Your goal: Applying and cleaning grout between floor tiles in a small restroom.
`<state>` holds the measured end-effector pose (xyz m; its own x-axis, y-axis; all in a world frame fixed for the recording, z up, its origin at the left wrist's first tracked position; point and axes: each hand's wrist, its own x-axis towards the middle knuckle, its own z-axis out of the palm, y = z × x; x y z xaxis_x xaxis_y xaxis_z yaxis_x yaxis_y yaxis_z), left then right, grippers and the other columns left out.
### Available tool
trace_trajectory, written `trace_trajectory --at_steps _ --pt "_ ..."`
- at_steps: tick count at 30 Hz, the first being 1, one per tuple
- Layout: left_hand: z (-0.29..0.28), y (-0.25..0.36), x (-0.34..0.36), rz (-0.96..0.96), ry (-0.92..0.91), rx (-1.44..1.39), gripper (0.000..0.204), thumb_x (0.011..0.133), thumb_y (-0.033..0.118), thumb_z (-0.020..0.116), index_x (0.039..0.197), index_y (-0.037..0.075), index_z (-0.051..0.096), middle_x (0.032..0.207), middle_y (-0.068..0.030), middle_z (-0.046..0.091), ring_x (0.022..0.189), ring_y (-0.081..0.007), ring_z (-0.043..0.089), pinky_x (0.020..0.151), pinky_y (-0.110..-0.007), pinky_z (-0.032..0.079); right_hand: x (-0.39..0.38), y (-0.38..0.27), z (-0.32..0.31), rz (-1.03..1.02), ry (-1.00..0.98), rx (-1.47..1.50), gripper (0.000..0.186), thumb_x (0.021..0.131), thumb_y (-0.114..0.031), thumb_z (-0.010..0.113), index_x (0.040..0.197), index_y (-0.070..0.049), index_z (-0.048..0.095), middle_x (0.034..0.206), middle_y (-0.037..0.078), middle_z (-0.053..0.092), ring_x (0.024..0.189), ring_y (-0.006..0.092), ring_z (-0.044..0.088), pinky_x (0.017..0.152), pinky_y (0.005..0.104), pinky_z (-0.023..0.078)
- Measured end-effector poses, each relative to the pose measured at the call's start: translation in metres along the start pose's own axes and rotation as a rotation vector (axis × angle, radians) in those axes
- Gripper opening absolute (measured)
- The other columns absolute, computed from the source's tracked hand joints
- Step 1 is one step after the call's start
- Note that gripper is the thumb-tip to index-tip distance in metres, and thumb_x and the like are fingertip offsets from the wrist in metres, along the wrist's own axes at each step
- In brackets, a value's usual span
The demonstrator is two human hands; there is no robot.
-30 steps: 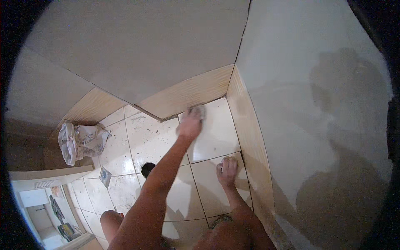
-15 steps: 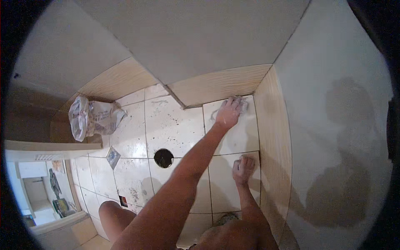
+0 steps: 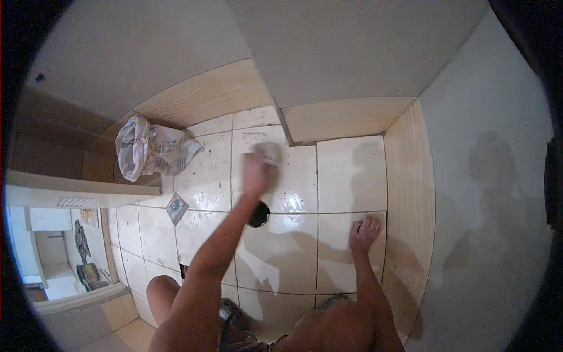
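Left hand: my left hand (image 3: 256, 171) is just beyond the hole (image 3: 258, 215), over a pale rag (image 3: 270, 154); both are blurred, so I cannot tell whether my fingers pinch it or lie flat.
Right hand: my right hand (image 3: 365, 233) rests right of the hole, fingers bent on the tile; I cannot tell how tightly they close.
Edges: one wall corner (image 3: 287, 139) juts out beyond the hole, near my left hand; skirting (image 3: 409, 193) bounds the right.
Room: bare floor (image 3: 352, 176) stretches from the hole to that skirting.
Hidden: my left forearm covers part of the hole.
Count: one hole; one bag (image 3: 170, 151), beyond and left of it; one diamond tile (image 3: 176, 209), left of it.
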<state>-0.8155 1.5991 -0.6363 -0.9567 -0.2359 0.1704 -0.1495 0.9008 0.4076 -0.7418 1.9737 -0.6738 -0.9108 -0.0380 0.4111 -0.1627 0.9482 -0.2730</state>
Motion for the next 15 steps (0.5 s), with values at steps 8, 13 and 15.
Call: trace_trajectory --at_steps 8,13,15 --pt "0.031 0.048 0.014 0.432 0.035 0.009 0.058 0.067 0.008 0.066 0.124 0.004 0.055 0.129 -0.0114 0.052 0.109 -0.0347 0.050 0.091 -0.042 0.046 -0.014 0.007 0.005 0.077 -0.220 0.078 0.035 0.081 -0.013 0.051 0.107 0.010 0.053 0.107 0.029 0.054 0.103 0.0467 0.048 0.099 0.0570 0.034" --pt "-0.001 -0.048 0.026 0.001 0.054 0.176 0.050 0.075 0.009 0.060 0.125 0.005 0.053 0.129 -0.0111 0.050 0.105 -0.0325 0.049 0.090 -0.043 0.043 -0.017 0.010 0.005 0.043 -0.158 0.026 0.035 0.082 -0.013 0.051 0.107 0.011 0.052 0.107 0.030 0.053 0.104 0.0471 0.048 0.096 0.0574 0.035" --pt "-0.010 -0.054 0.043 -0.211 0.107 0.146 0.044 0.078 0.012 0.059 0.122 0.006 0.056 0.130 -0.0118 0.051 0.113 -0.0329 0.046 0.094 -0.041 0.039 -0.017 0.017 0.006 0.057 -0.186 -0.002 0.034 0.082 -0.012 0.051 0.107 0.011 0.052 0.107 0.030 0.053 0.103 0.0465 0.048 0.095 0.0567 0.036"
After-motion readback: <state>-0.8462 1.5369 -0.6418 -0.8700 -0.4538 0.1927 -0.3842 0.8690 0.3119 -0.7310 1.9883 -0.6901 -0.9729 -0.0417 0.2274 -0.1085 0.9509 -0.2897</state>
